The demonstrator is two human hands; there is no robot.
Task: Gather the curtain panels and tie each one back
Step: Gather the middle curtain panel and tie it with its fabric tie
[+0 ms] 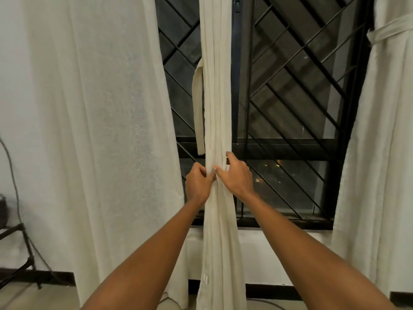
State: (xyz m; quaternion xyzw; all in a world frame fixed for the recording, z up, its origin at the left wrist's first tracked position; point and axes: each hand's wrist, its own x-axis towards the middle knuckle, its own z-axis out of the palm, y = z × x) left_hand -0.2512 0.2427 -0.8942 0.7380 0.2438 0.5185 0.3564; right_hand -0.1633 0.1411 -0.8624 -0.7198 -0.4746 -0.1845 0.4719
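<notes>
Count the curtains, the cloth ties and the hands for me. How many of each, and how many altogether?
Curtains: 3 (left curtain, middle curtain, right curtain)
Cloth ties: 2 (hanging tie, wrapped tie)
Hands: 2 (left hand, right hand, both gripping the middle curtain)
Total: 7

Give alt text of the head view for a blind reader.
The left hand and right hand grip the gathered middle panel before a barred window, its tie strap dangling loose. The right panel is tied; the left panel hangs ungathered.
</notes>
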